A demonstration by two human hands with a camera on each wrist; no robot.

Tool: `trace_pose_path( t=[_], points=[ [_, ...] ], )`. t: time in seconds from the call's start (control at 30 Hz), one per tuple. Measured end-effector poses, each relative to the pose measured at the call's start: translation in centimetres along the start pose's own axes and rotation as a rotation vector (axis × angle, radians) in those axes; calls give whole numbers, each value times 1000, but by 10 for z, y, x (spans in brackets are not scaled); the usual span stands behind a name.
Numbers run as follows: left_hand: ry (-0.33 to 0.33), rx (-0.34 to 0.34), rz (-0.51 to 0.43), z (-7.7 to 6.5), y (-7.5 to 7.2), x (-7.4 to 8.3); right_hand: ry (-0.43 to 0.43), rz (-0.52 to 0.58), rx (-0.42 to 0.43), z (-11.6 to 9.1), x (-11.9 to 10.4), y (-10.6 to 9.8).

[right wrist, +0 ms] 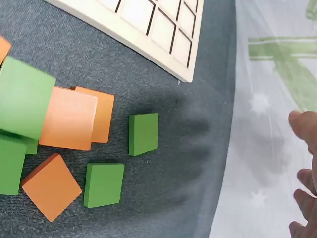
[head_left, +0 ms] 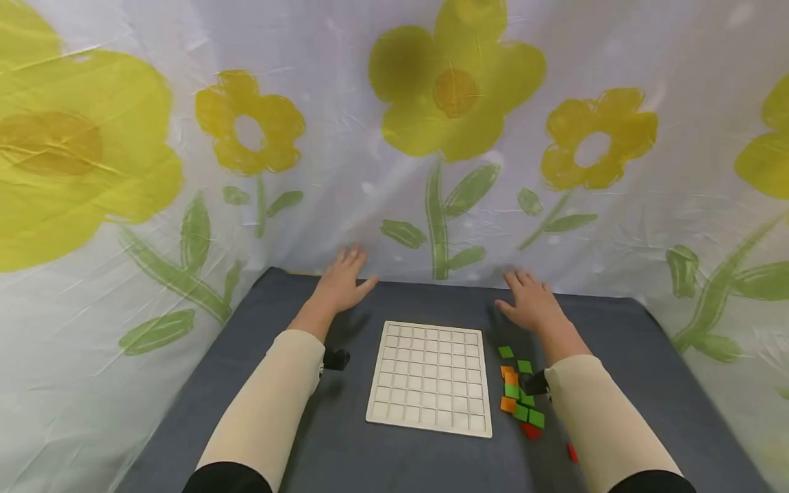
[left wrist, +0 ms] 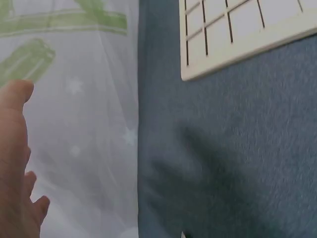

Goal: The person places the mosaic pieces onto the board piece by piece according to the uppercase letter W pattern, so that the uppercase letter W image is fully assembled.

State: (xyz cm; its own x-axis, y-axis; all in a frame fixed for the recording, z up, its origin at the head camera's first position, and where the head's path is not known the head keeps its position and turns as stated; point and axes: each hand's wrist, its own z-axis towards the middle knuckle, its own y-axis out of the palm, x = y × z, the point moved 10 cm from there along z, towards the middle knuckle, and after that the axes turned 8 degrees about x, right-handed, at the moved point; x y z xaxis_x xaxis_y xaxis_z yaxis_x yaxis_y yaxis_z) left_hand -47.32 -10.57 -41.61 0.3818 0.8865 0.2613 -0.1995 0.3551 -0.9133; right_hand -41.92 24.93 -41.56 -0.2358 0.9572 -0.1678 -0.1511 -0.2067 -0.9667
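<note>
grid board on table | left hand beyond board's far-left corner, fingers spread, nothing held | right hand beyond board's far-right corner, likewise released | green, orange, red tiles right of board

My right hand shows only in part, in front of a white curtain, well apart from the wooden grid board. On dark grey cloth, a lone green tile lies nearest the board; a second green tile and an orange tile sit farther from it.
</note>
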Motion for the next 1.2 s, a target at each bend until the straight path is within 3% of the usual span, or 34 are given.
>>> trace_pose_path(
  t=[0.2,0.33,0.6,0.77,0.97,1.2],
  points=[
    [29,38,-204,-21,-3,5,49,160,-46,-10,15,15],
    [24,72,-312,-47,-4,7,43,265,-87,-24,18,28],
    [20,95,-524,-95,5,11,112,420,-158,-62,19,54],
    [54,81,-622,-119,20,6,179,429,-181,-74,22,67],
    [71,-12,-636,-145,51,10,217,443,-172,-84,26,79],
    [108,-50,-540,-154,69,14,206,369,-89,-83,25,83]
  ],
)
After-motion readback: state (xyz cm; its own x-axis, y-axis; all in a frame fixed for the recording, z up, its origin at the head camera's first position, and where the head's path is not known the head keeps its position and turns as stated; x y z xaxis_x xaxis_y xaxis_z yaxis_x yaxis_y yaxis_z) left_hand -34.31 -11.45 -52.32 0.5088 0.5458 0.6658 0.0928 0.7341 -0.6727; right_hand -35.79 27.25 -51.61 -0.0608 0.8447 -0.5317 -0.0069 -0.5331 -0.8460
